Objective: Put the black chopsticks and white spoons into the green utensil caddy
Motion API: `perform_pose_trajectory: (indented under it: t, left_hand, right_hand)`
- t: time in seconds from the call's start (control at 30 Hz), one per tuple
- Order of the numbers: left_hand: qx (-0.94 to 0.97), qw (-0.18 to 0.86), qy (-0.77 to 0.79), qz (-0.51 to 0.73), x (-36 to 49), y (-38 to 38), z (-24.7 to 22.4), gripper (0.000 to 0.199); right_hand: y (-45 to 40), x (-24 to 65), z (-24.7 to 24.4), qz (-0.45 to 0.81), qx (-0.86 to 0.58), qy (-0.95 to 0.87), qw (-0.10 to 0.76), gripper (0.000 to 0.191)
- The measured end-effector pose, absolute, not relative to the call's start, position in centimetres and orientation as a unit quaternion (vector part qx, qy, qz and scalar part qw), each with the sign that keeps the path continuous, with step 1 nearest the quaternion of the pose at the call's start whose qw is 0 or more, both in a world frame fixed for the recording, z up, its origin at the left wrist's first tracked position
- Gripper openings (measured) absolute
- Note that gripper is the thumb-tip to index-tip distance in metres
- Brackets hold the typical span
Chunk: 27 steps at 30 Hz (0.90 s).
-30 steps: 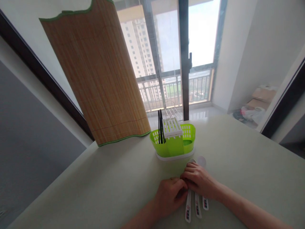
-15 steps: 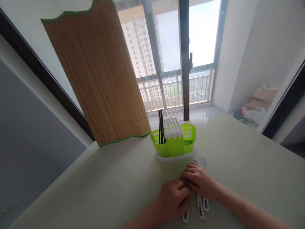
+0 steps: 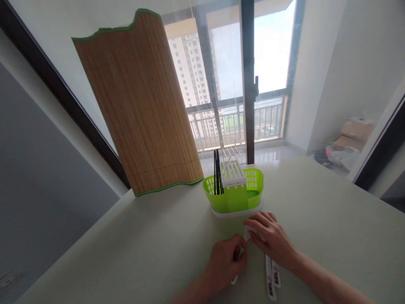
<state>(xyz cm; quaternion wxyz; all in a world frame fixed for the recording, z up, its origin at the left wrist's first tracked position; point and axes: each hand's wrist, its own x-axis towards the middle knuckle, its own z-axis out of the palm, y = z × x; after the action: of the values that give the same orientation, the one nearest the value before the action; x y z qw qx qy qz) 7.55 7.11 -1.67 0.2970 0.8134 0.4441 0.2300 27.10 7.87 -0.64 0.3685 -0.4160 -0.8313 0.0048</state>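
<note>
Already the left hand [image 3: 225, 262] has closed round one white plastic spoon [image 3: 241, 252], lifting it off the table [image 3: 142, 253]; the right hand [image 3: 268, 236] lies flat, fingers spread, on two more spoons [image 3: 272, 278]. Only black chopsticks [image 3: 217, 178] stand in the green cutlery caddy [image 3: 234, 194] near the far edge. A bamboo mat [image 3: 142, 105] leans against the window [image 3: 234, 76].

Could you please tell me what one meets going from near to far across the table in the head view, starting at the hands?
Left hand gripping a white spoon → green cutlery basket holding black chopsticks → bamboo mat → balcony window.
</note>
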Motion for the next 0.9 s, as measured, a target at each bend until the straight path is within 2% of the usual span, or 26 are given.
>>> perform_pose_trajectory:
  t: [0.1,0.2,0.33,0.57,0.73,0.9]
  left_hand:
    - [0.787,0.311,0.447,0.289,7.6,7.2,-1.4,0.007]
    - [0.770,0.299,0.438,0.354,7.6,7.0,-1.3,0.007]
    - [0.780,0.278,0.397,0.396,7.8,6.5,-1.6,0.008]
    - [0.807,0.271,0.371,0.371,7.8,6.5,-2.3,0.011]
    - [0.782,0.272,0.392,0.401,7.7,6.4,-1.2,0.012]
    - [0.724,0.294,0.406,0.474,7.9,5.9,1.1,0.023]
  right_hand:
    - [7.8,27.1,-0.5,0.006,-0.425,-0.806,0.411,0.019]
    - [7.6,27.2,-0.6,0.031,-0.437,-0.776,0.454,0.007]
    - [7.4,27.0,-1.2,0.099,-0.427,-0.797,0.415,0.018]
    - [6.8,25.9,-2.0,0.212,-0.403,-0.805,0.381,0.021]
    - [6.6,25.8,-1.6,0.226,-0.392,-0.796,0.403,0.019]
    - [6.5,25.8,-1.4,0.212,-0.365,-0.820,0.388,0.015]
